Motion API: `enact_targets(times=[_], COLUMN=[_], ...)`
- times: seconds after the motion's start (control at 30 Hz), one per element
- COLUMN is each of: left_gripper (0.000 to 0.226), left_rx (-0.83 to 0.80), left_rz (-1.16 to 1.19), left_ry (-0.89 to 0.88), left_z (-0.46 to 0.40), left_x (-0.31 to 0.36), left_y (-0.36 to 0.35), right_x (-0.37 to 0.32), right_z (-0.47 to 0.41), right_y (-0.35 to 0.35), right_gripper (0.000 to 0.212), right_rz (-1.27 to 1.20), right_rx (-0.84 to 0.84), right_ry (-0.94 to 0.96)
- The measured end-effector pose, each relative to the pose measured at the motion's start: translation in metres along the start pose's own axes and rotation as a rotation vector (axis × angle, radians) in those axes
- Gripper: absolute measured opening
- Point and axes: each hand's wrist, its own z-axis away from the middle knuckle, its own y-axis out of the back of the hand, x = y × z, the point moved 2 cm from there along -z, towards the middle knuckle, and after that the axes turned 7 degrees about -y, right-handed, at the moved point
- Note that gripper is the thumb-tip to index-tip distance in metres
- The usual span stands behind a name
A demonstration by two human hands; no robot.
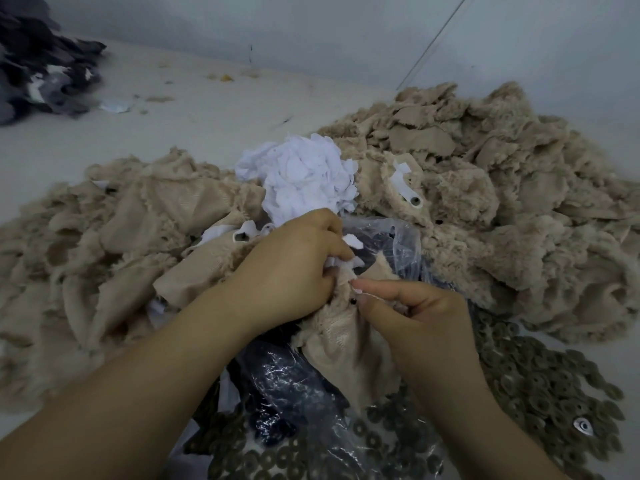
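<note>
The pale grey tabletop (214, 133) is pretty much buried. A big heap of beige plush cut-outs (467, 174) sits on the right, and a second beige heap (104, 237) sprawls on the left. A wad of white fabric scraps (301, 178) is wedged between them. Up front there's a crinkly clear plastic bag (311, 386) with dark bits inside, and brown ring-shaped discs (540, 382) are spilled around it. A dark grey fabric pile (41, 64) lies way off in the far left corner. A stray white scrap (116, 106) lies near it, plus some orange fluff crumbs (225, 77) by the wall.
</note>
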Motion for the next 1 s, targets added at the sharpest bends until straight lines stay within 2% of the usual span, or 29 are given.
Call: enact_targets(times=[0.17, 0.33, 0.47, 0.6, 0.7, 0.83, 1.0], left_gripper=[0.032, 0.013, 0.014, 0.018, 0.021, 0.02, 0.035], left_rx=[0.051, 0.061, 0.076, 0.085, 0.029, -0.146, -0.277], left_rz=[-0.055, -0.15, -0.217, -0.241, -0.306, -0.486, -0.606], left_ry=[-0.009, -0.02, 0.011, 0.113, 0.131, 0.173, 0.138], left_z=[0.0, 0.003, 0.003, -0.002, -0.007, -0.011, -0.008], left_x=[-0.003, -0.014, -0.023, -0.036, -0.04, -0.035, -0.031], left_y=[0.0, 0.002, 0.0, -0.001, 0.0, -0.003, -0.01], right_x=[0.0, -0.001, -0.005, -0.012, -0.014, -0.018, -0.025], right_z=[-0.001, 0.001, 0.005, 0.009, 0.011, 0.015, 0.021], right_y=[0.002, 0.003, 0.002, 0.003, 0.004, 0.005, 0.009], right_gripper=[0.037, 0.033, 0.034, 0.037, 0.034, 0.037, 0.039], right_rz=[0.028, 0.005, 0.023, 0.045, 0.05, 0.096, 0.112], right_rx=[0.027, 0.031, 0.013, 0.019, 0.005, 0.0, -0.008], right_ry=[0.007, -0.005, 0.02, 0.058, 0.059, 0.076, 0.108])
